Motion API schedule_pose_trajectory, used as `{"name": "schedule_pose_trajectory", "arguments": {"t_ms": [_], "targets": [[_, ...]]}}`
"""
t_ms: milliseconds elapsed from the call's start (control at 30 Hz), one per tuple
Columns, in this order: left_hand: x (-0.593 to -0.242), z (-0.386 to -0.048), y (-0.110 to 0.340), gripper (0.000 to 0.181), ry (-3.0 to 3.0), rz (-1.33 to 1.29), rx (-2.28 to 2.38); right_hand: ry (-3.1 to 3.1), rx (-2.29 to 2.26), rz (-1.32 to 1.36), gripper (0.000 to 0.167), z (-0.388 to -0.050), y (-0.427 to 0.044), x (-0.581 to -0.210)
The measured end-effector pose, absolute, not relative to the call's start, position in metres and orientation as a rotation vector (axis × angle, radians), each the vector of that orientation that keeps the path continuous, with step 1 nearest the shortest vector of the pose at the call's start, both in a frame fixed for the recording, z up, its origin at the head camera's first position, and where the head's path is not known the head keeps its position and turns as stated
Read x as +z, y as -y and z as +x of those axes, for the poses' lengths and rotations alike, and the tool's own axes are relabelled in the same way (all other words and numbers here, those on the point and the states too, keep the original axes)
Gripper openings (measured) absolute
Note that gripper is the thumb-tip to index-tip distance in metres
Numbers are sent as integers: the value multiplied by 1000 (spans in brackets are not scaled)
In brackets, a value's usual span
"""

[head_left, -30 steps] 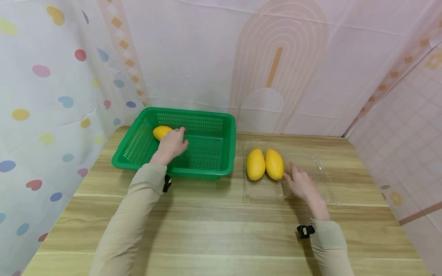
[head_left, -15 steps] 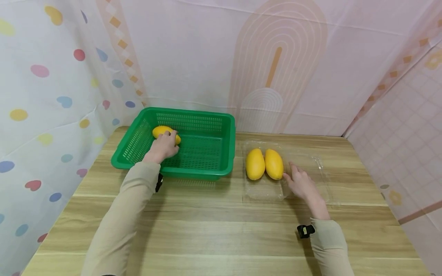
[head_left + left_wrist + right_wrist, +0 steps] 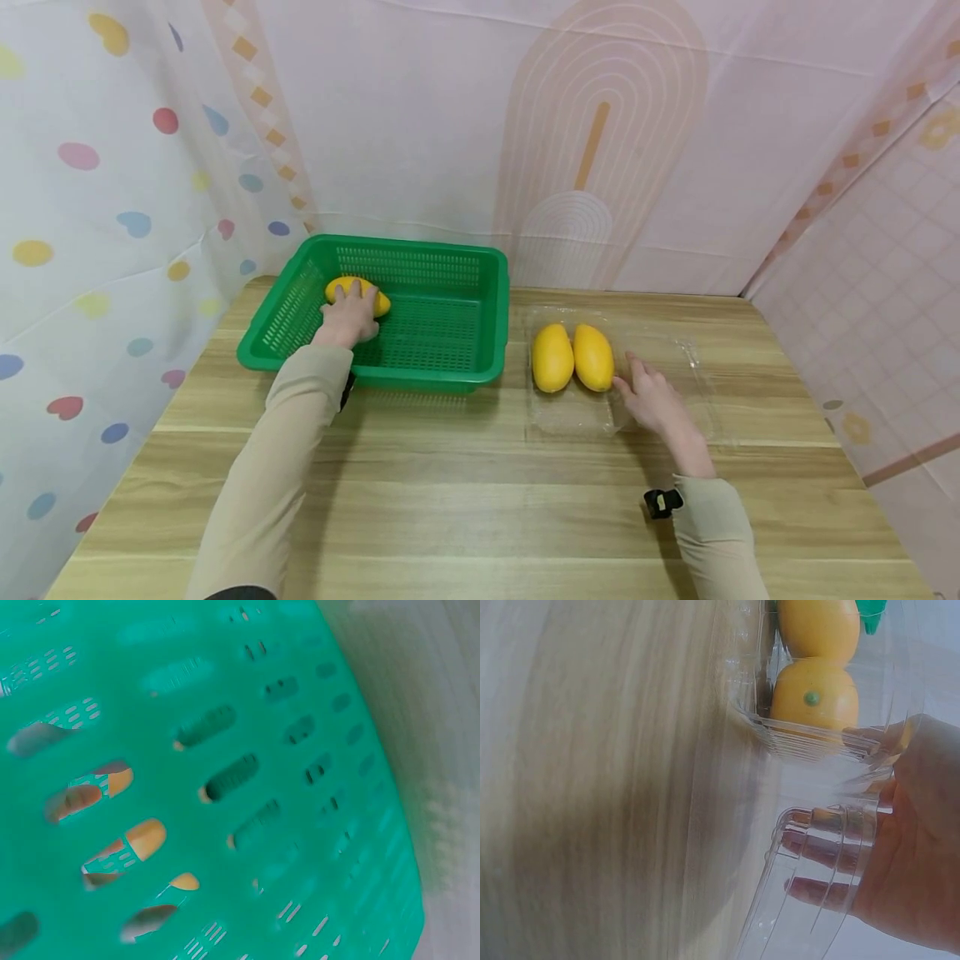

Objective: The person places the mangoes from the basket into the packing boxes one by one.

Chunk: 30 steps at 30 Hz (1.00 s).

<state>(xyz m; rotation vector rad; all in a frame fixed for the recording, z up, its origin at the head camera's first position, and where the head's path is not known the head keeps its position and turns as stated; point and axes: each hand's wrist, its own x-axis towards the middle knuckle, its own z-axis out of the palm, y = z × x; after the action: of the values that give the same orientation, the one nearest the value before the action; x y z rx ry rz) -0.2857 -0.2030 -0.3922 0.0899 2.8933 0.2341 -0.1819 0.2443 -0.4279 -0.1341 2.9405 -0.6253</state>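
Left hand (image 3: pixel 348 319) lay loosely spread over one mango (image 3: pixel 383 304) inside the basket (image 3: pixel 441 382), right hand (image 3: pixel 654 402) pinched the clear box (image 3: pixel 572 413) mid-fold, two mangoes (image 3: pixel 594 358) sat in its left half.

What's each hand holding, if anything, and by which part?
Left hand lies over the middle of a mango; grip unclear. Right hand touches the clear clamshell near its fold; grip unclear.

One green basket (image 3: pixel 423 377), centre left, is holding one mango (image 3: pixel 383 305); one clear clamshell (image 3: pixel 570 415), centre right, is holding two mangoes (image 3: pixel 552 358) (image 3: pixel 593 358); two hands (image 3: pixel 348 319) (image 3: pixel 654 402) are showing.
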Motion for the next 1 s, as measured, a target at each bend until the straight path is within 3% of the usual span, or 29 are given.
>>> {"name": "schedule_pose_trajectory", "arguments": {"t_ms": [500,1000], "targets": [[-391,-283,205,53,-2943,101,84,-2947,-635,-140,60,-182,-244,-428],[-391,-286,210,56,-2919,37,110,-2947,-646,-141,60,-182,-245,-429]]}}
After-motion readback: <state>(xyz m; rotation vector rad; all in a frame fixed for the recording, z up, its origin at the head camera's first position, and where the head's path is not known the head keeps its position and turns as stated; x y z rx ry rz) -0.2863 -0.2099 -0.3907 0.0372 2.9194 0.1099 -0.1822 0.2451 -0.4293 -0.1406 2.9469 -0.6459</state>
